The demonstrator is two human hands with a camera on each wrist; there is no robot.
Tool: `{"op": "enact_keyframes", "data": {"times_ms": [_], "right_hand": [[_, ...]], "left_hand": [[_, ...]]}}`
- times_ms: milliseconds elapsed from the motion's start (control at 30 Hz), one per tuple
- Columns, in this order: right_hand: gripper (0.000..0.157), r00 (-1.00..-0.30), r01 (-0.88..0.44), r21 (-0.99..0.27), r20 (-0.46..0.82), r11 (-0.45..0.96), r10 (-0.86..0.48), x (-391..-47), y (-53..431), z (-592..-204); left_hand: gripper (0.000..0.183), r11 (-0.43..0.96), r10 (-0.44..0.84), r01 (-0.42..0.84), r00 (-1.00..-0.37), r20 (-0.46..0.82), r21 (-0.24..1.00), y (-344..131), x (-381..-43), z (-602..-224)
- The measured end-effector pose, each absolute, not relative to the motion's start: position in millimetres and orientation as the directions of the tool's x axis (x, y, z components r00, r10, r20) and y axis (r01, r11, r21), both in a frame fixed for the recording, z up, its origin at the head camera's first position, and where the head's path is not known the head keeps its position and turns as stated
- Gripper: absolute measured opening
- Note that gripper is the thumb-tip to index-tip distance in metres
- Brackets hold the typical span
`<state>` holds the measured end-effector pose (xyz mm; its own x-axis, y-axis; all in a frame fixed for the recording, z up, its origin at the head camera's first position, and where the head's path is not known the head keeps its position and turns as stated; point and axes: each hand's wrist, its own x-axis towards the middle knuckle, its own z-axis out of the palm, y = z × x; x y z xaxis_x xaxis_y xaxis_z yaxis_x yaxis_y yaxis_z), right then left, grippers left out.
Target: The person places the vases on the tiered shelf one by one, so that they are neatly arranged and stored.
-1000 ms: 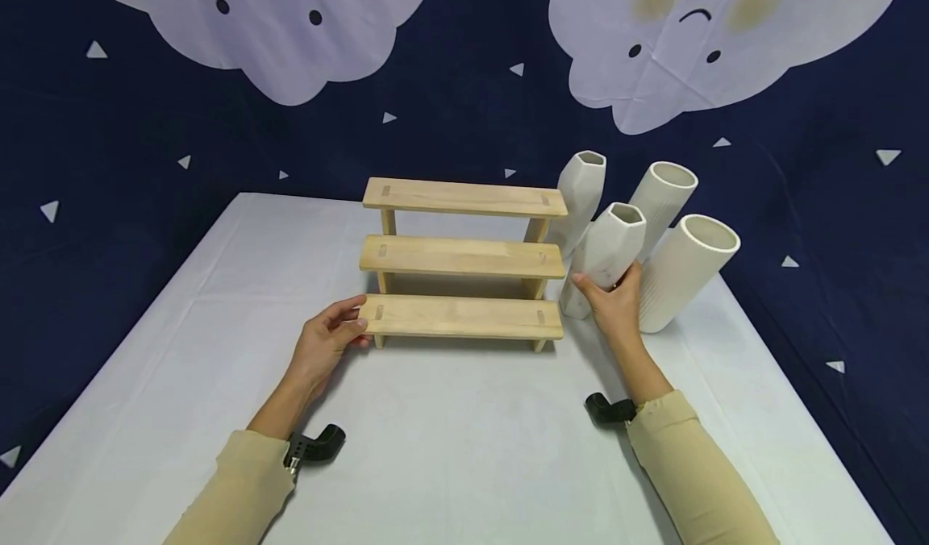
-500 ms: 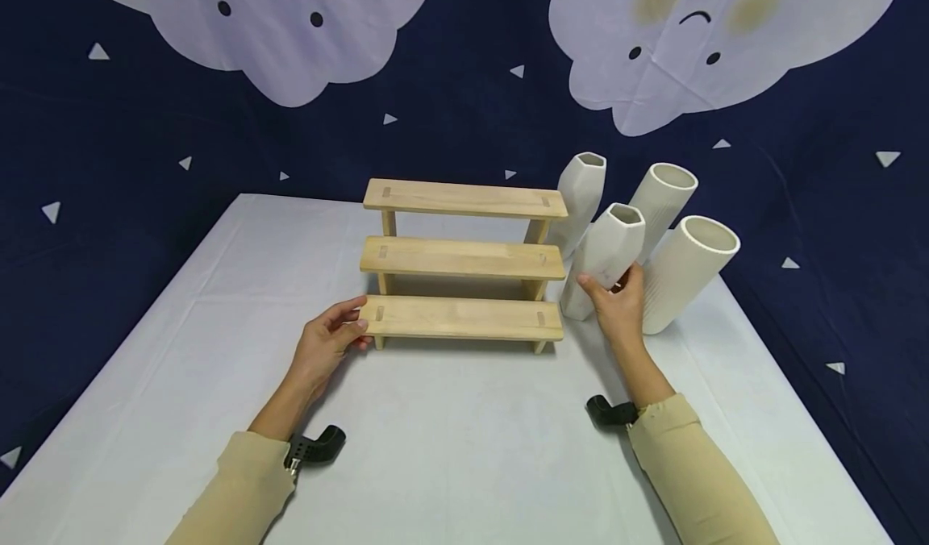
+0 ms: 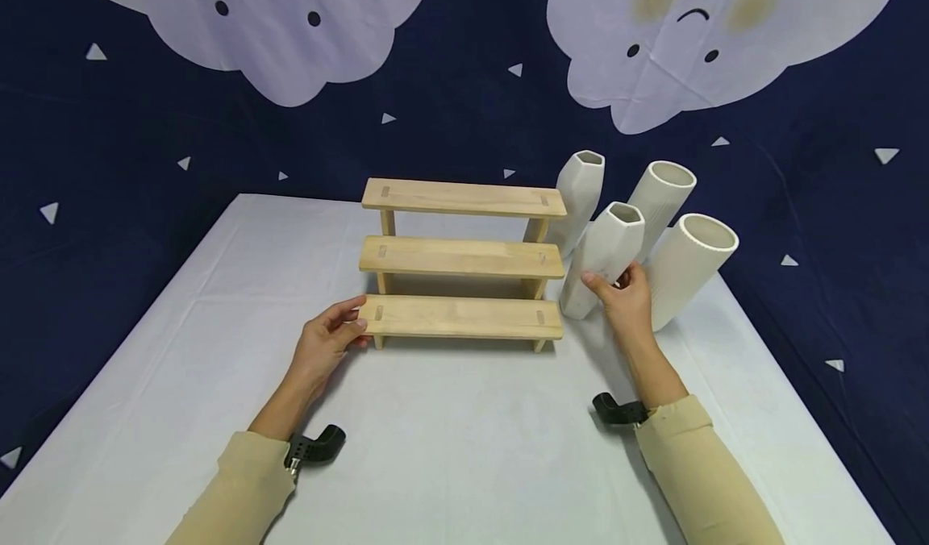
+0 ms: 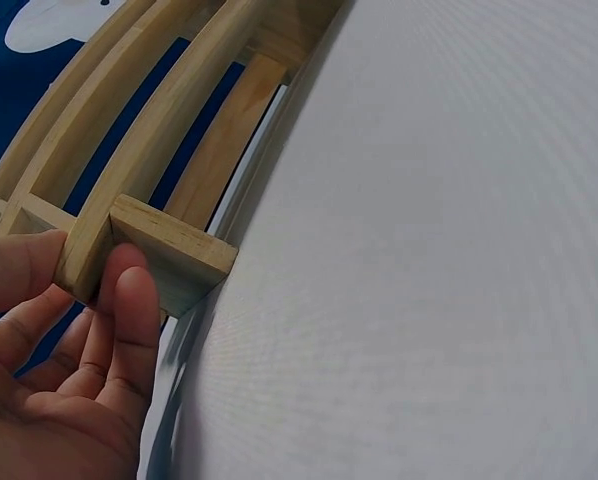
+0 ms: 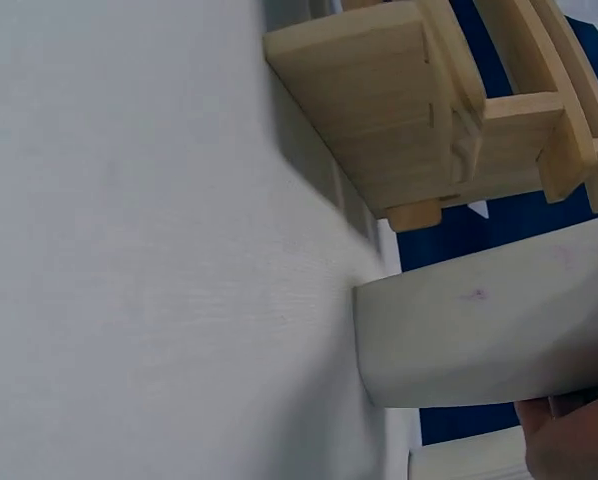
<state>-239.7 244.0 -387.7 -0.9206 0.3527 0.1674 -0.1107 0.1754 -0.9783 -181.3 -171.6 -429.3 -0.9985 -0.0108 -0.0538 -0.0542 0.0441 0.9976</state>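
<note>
A three-tier wooden display stand (image 3: 464, 257) stands on the white-covered table. My left hand (image 3: 330, 339) pinches the left end of its lowest shelf, thumb on the near side; the left wrist view shows thumb and fingertips (image 4: 136, 295) around the board's end. To the right of the stand, my right hand (image 3: 626, 307) is at the front white faceted vase (image 3: 606, 247), thumb across its face and bent fingers along its right side. That vase stands upright; its lower part (image 5: 469, 325) fills the middle right of the right wrist view.
Behind the held vase stands another faceted vase (image 3: 581, 194). Two white round vases stand to the right, a rear one (image 3: 662, 194) and a nearer one (image 3: 689, 271) beside my right hand. A dark blue cloth (image 3: 464, 69) with clouds hangs behind the table.
My right hand has slid slightly right along the front faceted vase, its thumb now nearer the vase's right side. The vases, the stand and my left hand stay in place.
</note>
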Motion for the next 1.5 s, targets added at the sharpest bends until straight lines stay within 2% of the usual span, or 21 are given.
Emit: {"op": "enact_keyframes", "data": {"times_ms": [233,533,700,1000,1300,1500], "right_hand": [[0.053,-0.926,-0.121,-0.983,0.162,0.138,0.342,-234,246,-388],[0.046,-0.885,-0.158,-0.973,0.215,0.168,0.413,-208,239,-381],[0.045,-0.874,-0.2,-0.972,0.235,0.125,0.426,-205,243,-379],[0.053,-0.874,-0.249,-0.968,0.24,0.036,0.423,-185,234,-344],[0.054,-0.909,-0.276,-0.96,0.277,0.049,0.311,-171,214,-302],[0.053,-0.939,-0.29,-0.957,0.282,-0.012,0.196,-174,194,-282]], "left_hand": [[0.045,0.044,-0.004,-0.051,-0.999,-0.051,0.998,-171,-181,-430],[0.044,0.04,0.008,-0.058,-0.998,-0.059,0.997,-169,-179,-430],[0.044,0.042,0.005,-0.051,-0.999,-0.051,0.998,-170,-179,-429],[0.045,0.06,0.0,-0.053,-0.999,-0.053,0.997,-172,-181,-427],[0.044,0.069,-0.018,-0.053,-0.998,-0.052,0.996,-173,-182,-428],[0.043,0.055,-0.017,-0.041,-0.999,-0.04,0.998,-172,-182,-430]]}}
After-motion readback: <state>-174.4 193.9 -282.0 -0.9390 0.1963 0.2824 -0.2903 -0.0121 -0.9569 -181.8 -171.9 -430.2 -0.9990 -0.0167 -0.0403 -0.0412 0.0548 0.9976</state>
